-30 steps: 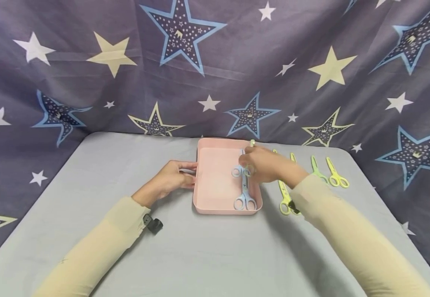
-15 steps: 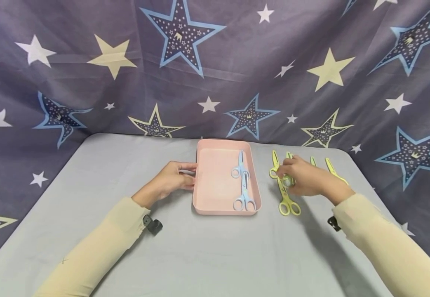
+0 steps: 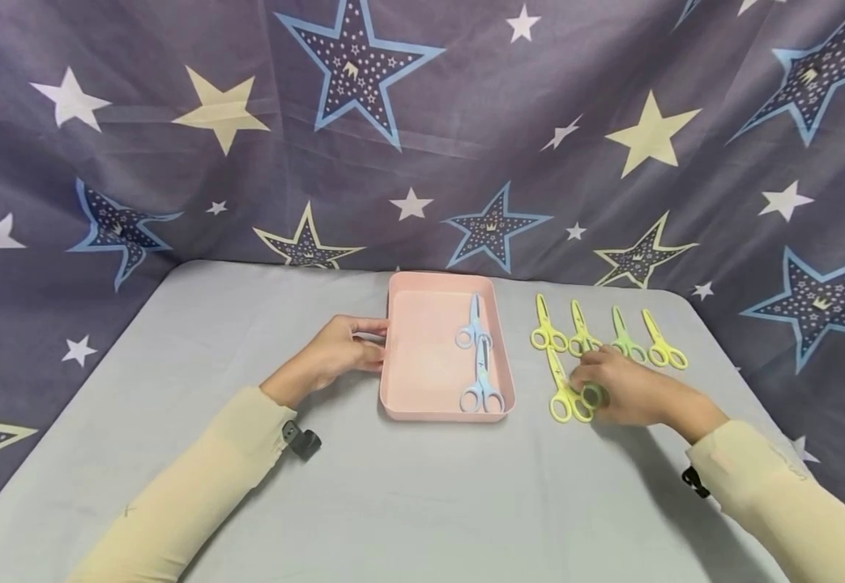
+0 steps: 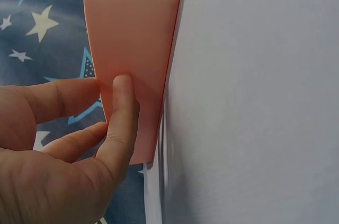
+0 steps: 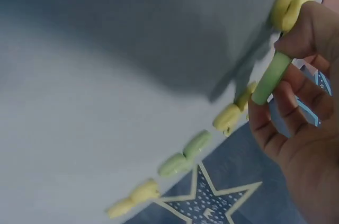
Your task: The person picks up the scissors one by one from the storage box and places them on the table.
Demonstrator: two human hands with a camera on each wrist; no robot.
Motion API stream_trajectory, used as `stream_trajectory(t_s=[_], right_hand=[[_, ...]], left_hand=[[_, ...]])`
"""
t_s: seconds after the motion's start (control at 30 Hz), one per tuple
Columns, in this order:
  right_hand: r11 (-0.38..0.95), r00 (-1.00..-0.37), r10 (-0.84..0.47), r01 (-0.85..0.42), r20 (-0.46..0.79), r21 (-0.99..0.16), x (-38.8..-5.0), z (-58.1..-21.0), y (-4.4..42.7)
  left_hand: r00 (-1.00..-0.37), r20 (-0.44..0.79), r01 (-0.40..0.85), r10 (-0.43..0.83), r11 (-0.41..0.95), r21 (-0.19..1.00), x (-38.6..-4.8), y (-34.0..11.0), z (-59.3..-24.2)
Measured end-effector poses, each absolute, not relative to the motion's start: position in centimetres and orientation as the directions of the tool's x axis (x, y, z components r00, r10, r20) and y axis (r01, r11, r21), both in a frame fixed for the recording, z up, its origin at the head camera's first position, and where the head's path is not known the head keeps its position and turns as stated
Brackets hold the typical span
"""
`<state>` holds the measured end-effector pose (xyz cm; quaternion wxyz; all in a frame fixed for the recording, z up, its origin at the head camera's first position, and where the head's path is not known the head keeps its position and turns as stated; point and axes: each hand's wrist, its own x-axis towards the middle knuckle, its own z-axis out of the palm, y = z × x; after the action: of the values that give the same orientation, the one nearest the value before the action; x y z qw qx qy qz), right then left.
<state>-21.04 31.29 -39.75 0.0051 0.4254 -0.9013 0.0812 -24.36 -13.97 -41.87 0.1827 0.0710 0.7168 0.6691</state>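
Note:
In the head view, my left hand (image 3: 336,348) touches the outer left wall of a pink tray (image 3: 384,380). The left wrist view shows its straight thumb lying on the tray wall (image 4: 143,33). Light blue scissors (image 3: 482,380) and a second blue pair (image 3: 473,324) lie along the tray's right side. My right hand (image 3: 626,389) pinches green scissors (image 5: 273,78) by the handle, between thumb and fingers; their blades are mostly hidden. Just beside and below it, yellow scissors (image 3: 568,398) lie on the table.
A back row on the table holds yellow scissors (image 3: 544,324), another yellow pair (image 3: 578,325), green scissors (image 3: 625,336) and a far-right yellow pair (image 3: 661,340). A star-patterned cloth (image 3: 407,146) hangs behind the grey tabletop (image 3: 422,494).
My right hand has moved from over the tray's right side to the right and then toward the front, carrying the green scissors. My left hand and the tray have stayed put.

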Motion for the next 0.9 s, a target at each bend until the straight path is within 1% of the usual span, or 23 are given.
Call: stream_trajectory(t_s=[0.13,0.23,0.5,0.7,0.9], right_hand=[[0.648,-0.665,-0.744,-0.742,0.065,-0.171,-20.4,-40.4,31.6],[0.654,-0.67,-0.738,-0.739,0.079,-0.163,-20.1,-40.5,31.7],[0.626,-0.641,-0.764,-0.764,0.072,-0.156,-19.2,-40.5,31.7],[0.628,-0.642,-0.764,-0.762,0.061,-0.159,-18.5,-40.4,32.4],[0.601,-0.617,-0.782,-0.785,0.095,-0.15,-18.4,-40.5,32.8]], left_hand=[[-0.923,-0.166,-0.145,0.348,0.088,0.986,-24.3,-13.9,-42.0],[-0.924,-0.166,-0.144,0.346,0.088,0.986,-24.3,-13.8,-42.0],[-0.925,-0.175,-0.152,0.336,0.094,0.984,-24.3,-13.9,-41.8],[-0.927,-0.169,-0.142,0.334,0.103,0.984,-24.4,-13.9,-42.0],[-0.926,-0.174,-0.145,0.335,0.111,0.983,-24.3,-14.0,-41.8]])
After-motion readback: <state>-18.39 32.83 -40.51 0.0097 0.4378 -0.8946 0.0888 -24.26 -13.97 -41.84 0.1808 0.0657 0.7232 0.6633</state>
